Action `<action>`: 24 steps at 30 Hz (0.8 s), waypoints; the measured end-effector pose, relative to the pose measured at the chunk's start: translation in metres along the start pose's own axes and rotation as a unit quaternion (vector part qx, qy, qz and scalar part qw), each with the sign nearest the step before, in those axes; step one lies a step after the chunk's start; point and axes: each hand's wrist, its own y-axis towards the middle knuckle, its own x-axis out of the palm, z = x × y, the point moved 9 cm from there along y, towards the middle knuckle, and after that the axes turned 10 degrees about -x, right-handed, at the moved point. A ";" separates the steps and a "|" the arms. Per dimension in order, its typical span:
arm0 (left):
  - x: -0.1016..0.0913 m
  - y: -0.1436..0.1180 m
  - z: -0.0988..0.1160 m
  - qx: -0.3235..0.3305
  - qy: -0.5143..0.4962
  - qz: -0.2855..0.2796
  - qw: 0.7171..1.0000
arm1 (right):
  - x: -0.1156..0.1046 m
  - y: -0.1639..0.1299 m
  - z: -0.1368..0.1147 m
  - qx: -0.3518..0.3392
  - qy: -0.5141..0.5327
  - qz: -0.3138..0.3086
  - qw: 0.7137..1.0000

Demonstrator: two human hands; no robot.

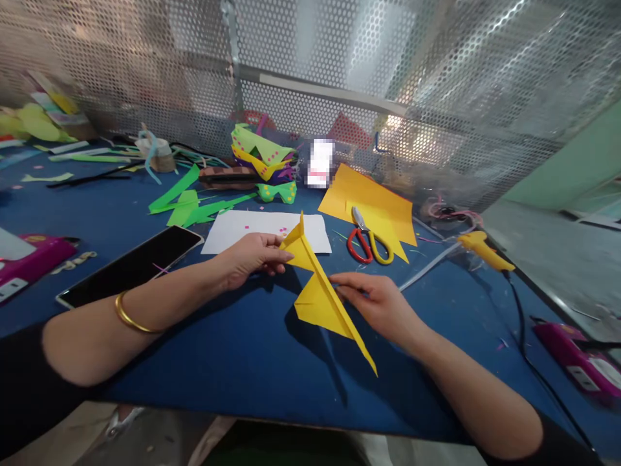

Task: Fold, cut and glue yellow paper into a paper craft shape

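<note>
A folded yellow paper cutout (321, 303), with a ridge down one long edge and a notch in its side, is held above the blue table. My left hand (259, 259) pinches its upper left part between thumb and fingers. From the other side, my right hand (371, 294) has its fingers closed at the ridge near the middle; part of that grip is hidden behind the paper. Just beyond lies a white sheet (228, 233) with small pink bits on it. Scissors (371, 239) with one red and one yellow handle rest on yellow-orange paper (369, 194).
A phone (136, 265) lies left of my left forearm. Green paper strips (184, 200) and dotted paper masks (264, 152) sit at the back. To the right are a yellow glue gun (485, 251) with a black cord and a magenta power strip (577, 359).
</note>
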 end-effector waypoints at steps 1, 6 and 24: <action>-0.001 0.000 -0.001 -0.009 -0.002 -0.002 1.000 | -0.005 -0.003 -0.010 -0.057 -0.083 0.010 0.995; -0.001 0.004 -0.005 -0.022 0.018 -0.016 0.999 | -0.005 -0.034 -0.064 -0.324 -0.297 0.020 0.898; 0.096 -0.084 -0.005 0.318 0.503 -0.064 0.801 | 0.031 -0.048 -0.072 -0.346 -0.297 -0.061 0.888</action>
